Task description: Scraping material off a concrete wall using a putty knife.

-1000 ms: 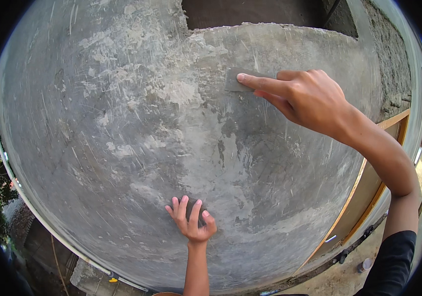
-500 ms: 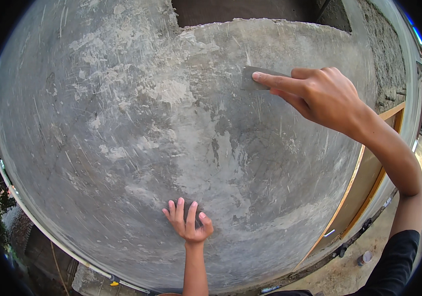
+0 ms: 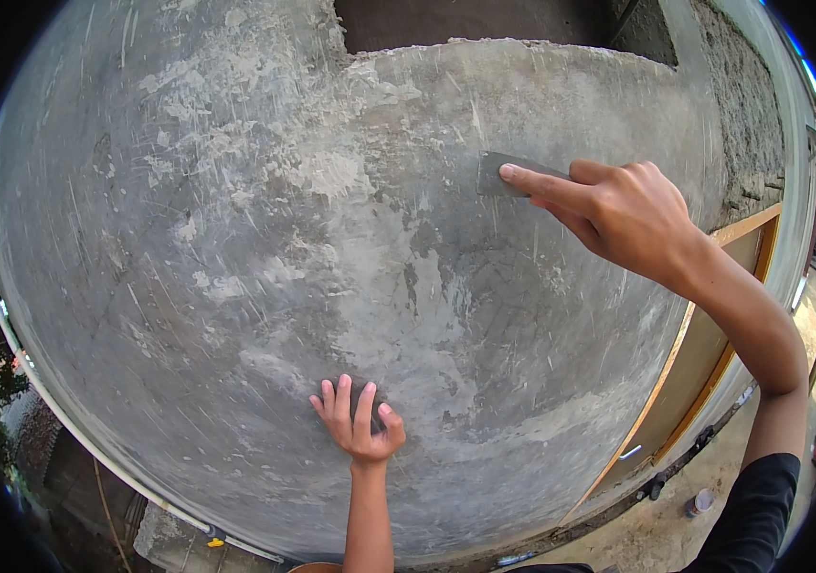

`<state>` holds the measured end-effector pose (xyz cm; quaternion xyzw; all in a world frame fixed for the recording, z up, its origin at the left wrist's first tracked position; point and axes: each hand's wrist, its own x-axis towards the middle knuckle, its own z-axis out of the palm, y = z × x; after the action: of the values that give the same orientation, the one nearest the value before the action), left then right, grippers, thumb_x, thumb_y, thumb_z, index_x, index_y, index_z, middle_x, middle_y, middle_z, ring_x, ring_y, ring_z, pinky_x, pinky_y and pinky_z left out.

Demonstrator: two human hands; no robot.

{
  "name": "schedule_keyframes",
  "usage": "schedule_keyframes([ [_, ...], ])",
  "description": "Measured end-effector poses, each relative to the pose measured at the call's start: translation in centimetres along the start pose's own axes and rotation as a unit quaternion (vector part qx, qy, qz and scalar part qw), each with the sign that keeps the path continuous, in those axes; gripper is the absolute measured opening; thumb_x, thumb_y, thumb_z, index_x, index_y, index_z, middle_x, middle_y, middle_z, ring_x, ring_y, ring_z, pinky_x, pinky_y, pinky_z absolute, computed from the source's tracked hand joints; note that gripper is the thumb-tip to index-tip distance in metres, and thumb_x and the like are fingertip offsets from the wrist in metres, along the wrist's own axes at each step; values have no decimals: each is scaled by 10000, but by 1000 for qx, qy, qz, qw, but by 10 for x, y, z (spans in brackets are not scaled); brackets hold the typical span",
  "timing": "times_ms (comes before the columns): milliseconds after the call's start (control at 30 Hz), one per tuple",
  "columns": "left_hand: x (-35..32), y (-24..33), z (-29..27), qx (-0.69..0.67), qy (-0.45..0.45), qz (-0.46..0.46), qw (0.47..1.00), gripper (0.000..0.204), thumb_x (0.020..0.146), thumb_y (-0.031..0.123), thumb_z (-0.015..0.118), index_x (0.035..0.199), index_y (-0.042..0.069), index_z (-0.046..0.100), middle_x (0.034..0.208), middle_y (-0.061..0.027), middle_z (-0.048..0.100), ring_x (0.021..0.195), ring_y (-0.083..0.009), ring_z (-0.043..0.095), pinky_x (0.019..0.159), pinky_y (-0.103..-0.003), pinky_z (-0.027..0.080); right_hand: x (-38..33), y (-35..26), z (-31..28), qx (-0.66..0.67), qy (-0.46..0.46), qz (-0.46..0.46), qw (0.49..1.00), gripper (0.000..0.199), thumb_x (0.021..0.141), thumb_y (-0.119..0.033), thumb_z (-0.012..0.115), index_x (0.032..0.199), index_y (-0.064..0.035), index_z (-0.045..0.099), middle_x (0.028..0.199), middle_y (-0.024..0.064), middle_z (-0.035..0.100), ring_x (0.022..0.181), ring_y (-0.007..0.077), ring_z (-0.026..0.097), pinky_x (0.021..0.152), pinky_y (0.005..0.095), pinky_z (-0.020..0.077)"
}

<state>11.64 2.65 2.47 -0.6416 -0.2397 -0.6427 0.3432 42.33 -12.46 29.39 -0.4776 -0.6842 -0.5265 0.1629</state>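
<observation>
A flat grey scraper blade (image 3: 503, 175) lies against the grey plastered wall (image 3: 236, 239), high and right of centre. The right hand (image 3: 618, 215) presses it there, index finger stretched along the blade, the other fingers curled around the part hidden behind them. Lower down, near the middle, the left hand (image 3: 358, 425) rests flat on the wall, fingers spread and holding nothing. A wooden door frame (image 3: 713, 353) runs along the wall's right side, with a dark opening (image 3: 475, 21) above.
</observation>
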Motion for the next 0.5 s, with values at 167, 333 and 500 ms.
schedule_keyframes([
  [167,-1,-4,0,1,0,5,1000,369,871,165,545,1195,27,657,1397,-236,550,1387,-464,430,1196,-598,217,0,-3,1,-1,-4,3,1000,452,991,-299,621,1433,-353,545,658,32,575,452,183,524,421,336,417],
  [333,-2,-2,1,4,-4,3,1000,378,869,166,544,1205,30,652,1400,-236,547,1391,-466,424,1197,-599,215,0,-4,-4,-4,-8,0,1000,371,992,-309,592,1363,-305,613,684,46,624,482,207,601,421,345,468],
  [500,-2,-3,1,3,-6,7,1000,380,868,169,547,1206,31,652,1405,-239,543,1393,-466,420,1197,-600,214,0,-4,-4,-12,-3,-5,1000,367,994,-312,588,1360,-302,616,679,40,619,473,196,593,413,336,460],
])
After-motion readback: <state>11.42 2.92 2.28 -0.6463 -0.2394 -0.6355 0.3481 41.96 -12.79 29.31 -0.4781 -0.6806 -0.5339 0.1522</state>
